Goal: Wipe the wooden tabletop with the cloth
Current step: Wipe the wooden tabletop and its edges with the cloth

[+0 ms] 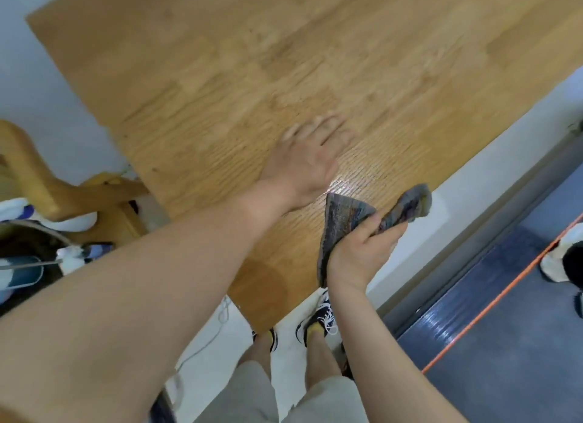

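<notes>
Readying a wipe of the wooden tabletop (220, 60): gripping the bunched grey cloth (344, 214) in the right hand (362, 252) over the tabletop's near edge, laying the open left hand (303, 164) flat farther in. Likely next: lowering and spreading the cloth, then sweeping outward. No legible writing anywhere.
</notes>
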Available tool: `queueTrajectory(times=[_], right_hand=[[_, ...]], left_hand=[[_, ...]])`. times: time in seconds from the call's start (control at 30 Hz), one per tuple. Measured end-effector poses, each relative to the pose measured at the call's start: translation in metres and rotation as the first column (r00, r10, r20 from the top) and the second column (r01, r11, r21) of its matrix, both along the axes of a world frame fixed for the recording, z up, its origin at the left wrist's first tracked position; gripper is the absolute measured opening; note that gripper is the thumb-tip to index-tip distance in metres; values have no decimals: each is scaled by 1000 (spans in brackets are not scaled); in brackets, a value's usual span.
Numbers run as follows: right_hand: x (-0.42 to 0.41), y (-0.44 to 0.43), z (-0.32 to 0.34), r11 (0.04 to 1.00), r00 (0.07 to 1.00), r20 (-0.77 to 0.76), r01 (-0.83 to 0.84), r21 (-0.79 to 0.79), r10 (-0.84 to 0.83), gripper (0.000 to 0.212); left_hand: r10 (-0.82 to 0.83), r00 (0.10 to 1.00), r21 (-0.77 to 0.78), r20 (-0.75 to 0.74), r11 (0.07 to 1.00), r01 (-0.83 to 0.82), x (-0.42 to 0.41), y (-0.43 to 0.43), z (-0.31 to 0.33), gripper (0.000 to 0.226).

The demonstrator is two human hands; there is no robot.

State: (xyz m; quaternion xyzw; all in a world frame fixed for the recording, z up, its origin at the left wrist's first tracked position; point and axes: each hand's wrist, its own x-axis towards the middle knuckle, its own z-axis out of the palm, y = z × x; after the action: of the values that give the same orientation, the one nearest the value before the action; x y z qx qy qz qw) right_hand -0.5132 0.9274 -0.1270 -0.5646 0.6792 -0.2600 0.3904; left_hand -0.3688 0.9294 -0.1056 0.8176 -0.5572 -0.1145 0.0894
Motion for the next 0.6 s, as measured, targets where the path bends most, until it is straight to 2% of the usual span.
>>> queueTrajectory(times=[0.13,0.23,0.37,0.43,0.5,0.6], right_hand=[[0,44,7,998,1000,26,1,69,-3,58],[-2,82,11,965,1000,23,4,261,-11,59],[-9,121,25,897,998,69,-37,439,7,50],[-16,129,27,798,997,45,-78,598,64,55],[-26,135,34,652,994,32,-92,753,103,60],[-40,135,59,446,991,126,-135,885,49,40]], left_hand=[[50,999,25,17,998,-50,6,44,2,52],[148,989,-17,13,989,-148,6,74,-1,49],[302,953,-64,-33,951,-304,1,103,-1,49],[350,935,-74,-54,933,-353,-2,113,1,50],[394,914,-93,-94,911,-402,-5,121,2,51],[475,865,-136,-163,857,-497,-9,139,2,53]])
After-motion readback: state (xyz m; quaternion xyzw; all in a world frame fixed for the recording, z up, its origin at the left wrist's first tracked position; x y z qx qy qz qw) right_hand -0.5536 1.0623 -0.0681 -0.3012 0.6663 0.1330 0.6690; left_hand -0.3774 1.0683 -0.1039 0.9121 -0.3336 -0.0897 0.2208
